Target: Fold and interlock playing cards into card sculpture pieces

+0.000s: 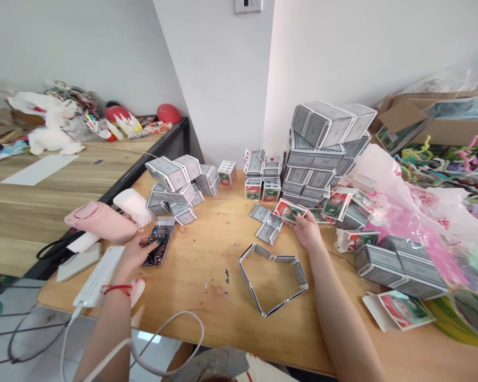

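My left hand point(134, 255) rests at the left edge of a smartphone point(162, 246) with a lit dark screen, one finger stretched onto the glass. The fingers look extended, and no grip on the phone shows. Between the thumb and fingers of my right hand point(307, 227) is a red and green playing card box point(287, 210), held just above the table. Grey patterned folded cards point(269, 231) lie beneath and left of it. Nearer me stands a heart-shaped outline made of folded cards point(248, 286).
A tall stack of card-built blocks point(316, 159) rises behind my right hand. A smaller card stack point(175, 178) stands at the back left. At right are card blocks point(398, 268), an open card box point(404, 309) and yellow tape point(458, 318). A pink pouch point(99, 220) and white power strip point(99, 277) lie left.
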{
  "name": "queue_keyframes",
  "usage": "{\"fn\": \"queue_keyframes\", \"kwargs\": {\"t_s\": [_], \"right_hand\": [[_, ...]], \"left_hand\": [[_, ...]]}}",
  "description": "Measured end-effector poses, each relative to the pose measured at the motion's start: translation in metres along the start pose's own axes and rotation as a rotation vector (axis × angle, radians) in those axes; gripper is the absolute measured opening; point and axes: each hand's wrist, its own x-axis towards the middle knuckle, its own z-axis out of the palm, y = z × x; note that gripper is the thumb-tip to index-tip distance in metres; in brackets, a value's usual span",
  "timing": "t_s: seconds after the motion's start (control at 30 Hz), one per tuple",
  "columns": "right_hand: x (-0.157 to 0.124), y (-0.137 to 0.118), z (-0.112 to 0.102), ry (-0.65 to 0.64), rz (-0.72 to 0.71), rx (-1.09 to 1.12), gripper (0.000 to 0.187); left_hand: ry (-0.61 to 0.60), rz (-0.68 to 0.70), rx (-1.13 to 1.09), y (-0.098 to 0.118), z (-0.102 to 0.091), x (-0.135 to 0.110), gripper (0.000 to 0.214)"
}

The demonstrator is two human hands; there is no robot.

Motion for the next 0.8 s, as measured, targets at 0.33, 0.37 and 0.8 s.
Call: {"fn": "queue_keyframes", "kwargs": {"t_s": [0.33,0.37,0.8], "right_hand": [[0.0,-0.002,0.001,0.04,0.02,-0.018,0.026],[-0.001,-0.003,0.001,0.04,0.028,-0.026,0.027],[-0.004,-0.005,0.006,0.023,0.047,-0.04,0.028]], "left_hand": [[0.39,0.21,0.32,0.059,0.023,-0.031,0.042],[0.392,0.311,0.275,0.071,0.032,-0.036,0.038],[0.373,0.029,0.597,0.061,0.031,-0.029,0.074]]}}
